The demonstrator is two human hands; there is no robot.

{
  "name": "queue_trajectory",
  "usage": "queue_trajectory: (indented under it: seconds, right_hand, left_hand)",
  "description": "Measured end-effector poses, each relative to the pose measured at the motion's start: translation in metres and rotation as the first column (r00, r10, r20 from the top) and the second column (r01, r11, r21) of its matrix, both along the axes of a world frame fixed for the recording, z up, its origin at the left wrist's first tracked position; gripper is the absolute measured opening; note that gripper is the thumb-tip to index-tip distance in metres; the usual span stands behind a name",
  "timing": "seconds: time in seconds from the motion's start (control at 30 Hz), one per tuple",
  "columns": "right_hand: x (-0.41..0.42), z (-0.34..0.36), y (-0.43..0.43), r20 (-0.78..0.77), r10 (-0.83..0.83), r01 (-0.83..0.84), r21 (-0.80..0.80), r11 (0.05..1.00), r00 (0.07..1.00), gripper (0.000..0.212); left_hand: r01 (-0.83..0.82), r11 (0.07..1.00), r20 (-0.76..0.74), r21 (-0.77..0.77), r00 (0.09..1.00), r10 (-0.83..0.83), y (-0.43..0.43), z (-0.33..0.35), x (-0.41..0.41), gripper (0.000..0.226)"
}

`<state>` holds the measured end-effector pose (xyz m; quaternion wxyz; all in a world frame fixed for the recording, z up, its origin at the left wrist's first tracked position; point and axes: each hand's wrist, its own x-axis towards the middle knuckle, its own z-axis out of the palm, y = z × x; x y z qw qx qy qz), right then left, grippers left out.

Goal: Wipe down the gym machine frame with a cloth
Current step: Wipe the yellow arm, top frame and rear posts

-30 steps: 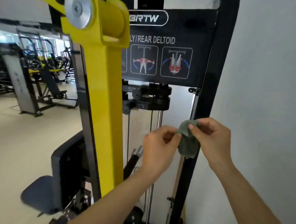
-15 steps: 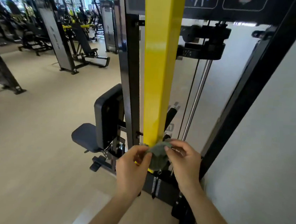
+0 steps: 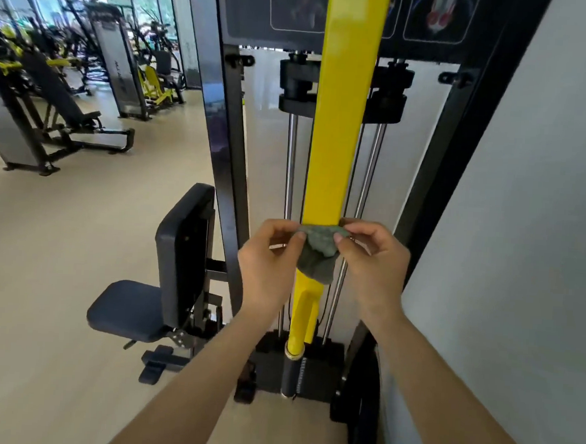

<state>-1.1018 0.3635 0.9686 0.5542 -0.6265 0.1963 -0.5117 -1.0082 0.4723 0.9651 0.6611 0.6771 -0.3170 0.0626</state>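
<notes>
Loosely bunched cloth point(image 3: 317, 256) over glossy yellow bar point(image 3: 338, 138)

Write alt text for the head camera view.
The left hand and right hand pinch a green cloth between them, in front of the upright yellow bar of a gym machine. A black seat stands to the left and a grey wall to the right.
</notes>
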Motion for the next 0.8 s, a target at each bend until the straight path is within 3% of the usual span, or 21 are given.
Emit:
queue_trajectory:
  seconds: [0.37, 0.57, 0.8]
  right_hand:
    - [0.008, 0.084, -0.009, 0.110, -0.052, 0.067, -0.141, 0.988, 0.993, 0.017]
    - [0.012, 0.121, -0.015, 0.168, -0.014, 0.045, -0.184, 0.982, 0.986, 0.016]
    - [0.011, 0.120, -0.019, 0.163, 0.044, -0.022, -0.133, 0.991, 0.986, 0.030]
  left_hand:
    - [0.132, 0.970, 0.075, -0.203, 0.990, -0.119, -0.015, 0.082, 0.020, 0.010]
    - [0.109, 0.964, 0.102, -0.244, 0.991, -0.086, -0.021, 0.123, 0.022, 0.011]
    - [0.048, 0.976, 0.104, -0.212, 0.994, -0.026, -0.021, 0.122, 0.022, 0.006]
